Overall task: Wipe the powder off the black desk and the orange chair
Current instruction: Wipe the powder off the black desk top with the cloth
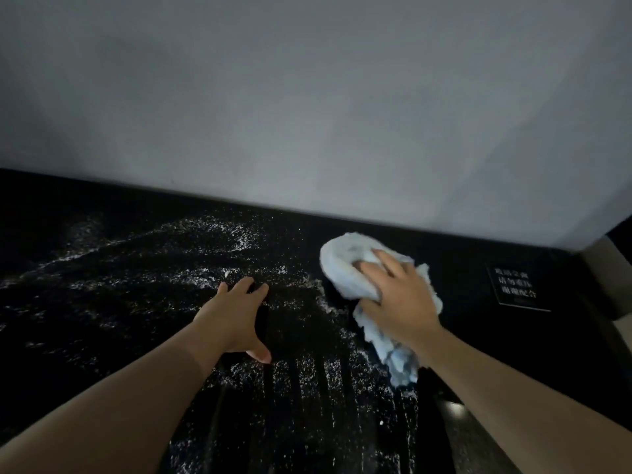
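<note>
Right hand [400, 295] gripped a bunched light-blue cloth [345, 265], fingers curled over it, pressing it onto the black desk [102, 336] near the wall. Left hand [232, 319] lay flat, fingers spread, likely bracing. White powder [205, 275] covered centre-left; orange chair not visible.

Smooth, hard black desk [461, 268], with a dull sheen at the near right. Fine, grainy white powder [307, 371] strewn and streaked across it. Fluffy, shaggy pale-blue cloth [342, 265], soft and matt. Plain matt grey wall [307, 97] beyond. Glossy dark plate [516, 287], pale lettering, far right.
</note>
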`<state>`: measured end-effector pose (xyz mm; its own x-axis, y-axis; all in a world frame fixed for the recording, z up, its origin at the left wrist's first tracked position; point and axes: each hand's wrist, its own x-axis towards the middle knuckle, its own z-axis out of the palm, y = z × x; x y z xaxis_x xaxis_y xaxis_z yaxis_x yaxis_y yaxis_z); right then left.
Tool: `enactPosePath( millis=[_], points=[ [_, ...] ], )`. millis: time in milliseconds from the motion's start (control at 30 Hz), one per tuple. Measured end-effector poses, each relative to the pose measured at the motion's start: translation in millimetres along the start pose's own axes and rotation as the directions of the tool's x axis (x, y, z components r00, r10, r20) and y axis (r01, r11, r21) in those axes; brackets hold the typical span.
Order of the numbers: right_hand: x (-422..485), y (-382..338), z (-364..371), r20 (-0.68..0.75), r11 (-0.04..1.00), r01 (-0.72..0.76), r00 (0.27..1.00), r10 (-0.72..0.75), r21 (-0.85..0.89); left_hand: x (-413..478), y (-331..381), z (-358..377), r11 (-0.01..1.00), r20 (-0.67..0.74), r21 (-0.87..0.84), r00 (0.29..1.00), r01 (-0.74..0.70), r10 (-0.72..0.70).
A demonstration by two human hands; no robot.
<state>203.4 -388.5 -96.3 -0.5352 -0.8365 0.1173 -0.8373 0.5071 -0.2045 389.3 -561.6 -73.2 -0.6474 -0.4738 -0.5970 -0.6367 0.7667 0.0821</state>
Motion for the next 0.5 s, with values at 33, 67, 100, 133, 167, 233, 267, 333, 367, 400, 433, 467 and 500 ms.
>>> enactPosePath(
  millis=[33, 67, 100, 133, 167, 233, 267, 333, 367, 400, 433, 467, 500],
  points=[
    [6, 12, -5, -0.096, 0.998, -0.057, 0.994, 0.058, 0.007, 1, 0, 1, 1.000, -0.001, -0.004, 1.000, 0.001, -0.001],
    [16, 24, -11, -0.149, 0.988, -0.157, 0.976, 0.157, 0.012, 1, 0, 1, 1.000, -0.005, -0.014, 1.000, 0.002, -0.003],
    [26, 36, -17, -0.130, 0.960, -0.278, 0.952, 0.278, 0.012, 2, 0, 1, 1.000, -0.008, -0.024, 1.000, 0.005, -0.005],
    [37, 44, -21, -0.050, 0.919, -0.394, 0.918, 0.394, 0.008, 2, 0, 1, 0.999, -0.011, -0.033, 1.000, 0.007, -0.007],
    [47, 50, -22, 0.056, 0.876, -0.482, 0.875, 0.482, 0.000, 2, 0, 2, 0.999, -0.016, -0.042, 1.000, 0.009, -0.009],
    [65, 53, -17, 0.207, 0.826, -0.563, 0.804, 0.557, -0.037, 3, -1, 3, 0.999, -0.026, -0.052, 1.000, 0.011, -0.012],
    [73, 51, -14, 0.224, 0.817, -0.574, 0.792, 0.568, -0.044, 4, -2, 3, 0.999, -0.030, -0.052, 0.999, 0.011, -0.013],
    [84, 38, -9, 0.223, 0.834, -0.549, 0.807, 0.547, -0.058, 5, -3, 3, 0.998, -0.036, -0.053, 0.999, 0.013, -0.015],
    [85, 29, -6, 0.221, 0.858, -0.508, 0.830, 0.511, -0.075, 4, -3, 4, 0.999, -0.040, -0.053, 0.999, 0.014, -0.016],
    [84, 17, -4, 0.214, 0.890, -0.448, 0.864, 0.456, -0.088, 5, -3, 4, 0.998, -0.045, -0.055, 0.999, 0.014, -0.016],
    [79, 3, -2, 0.211, 0.925, -0.368, 0.901, 0.379, -0.091, 5, -3, 4, 0.998, -0.048, -0.057, 0.999, 0.014, -0.016],
    [71, -11, 0, 0.217, 0.960, -0.266, 0.936, 0.278, -0.084, 4, -3, 4, 0.998, -0.049, -0.058, 0.999, 0.013, -0.016],
    [61, -24, 2, 0.234, 0.987, -0.149, 0.959, 0.160, -0.067, 4, -3, 4, 0.998, -0.050, -0.055, 0.999, 0.012, -0.015]
  ],
)
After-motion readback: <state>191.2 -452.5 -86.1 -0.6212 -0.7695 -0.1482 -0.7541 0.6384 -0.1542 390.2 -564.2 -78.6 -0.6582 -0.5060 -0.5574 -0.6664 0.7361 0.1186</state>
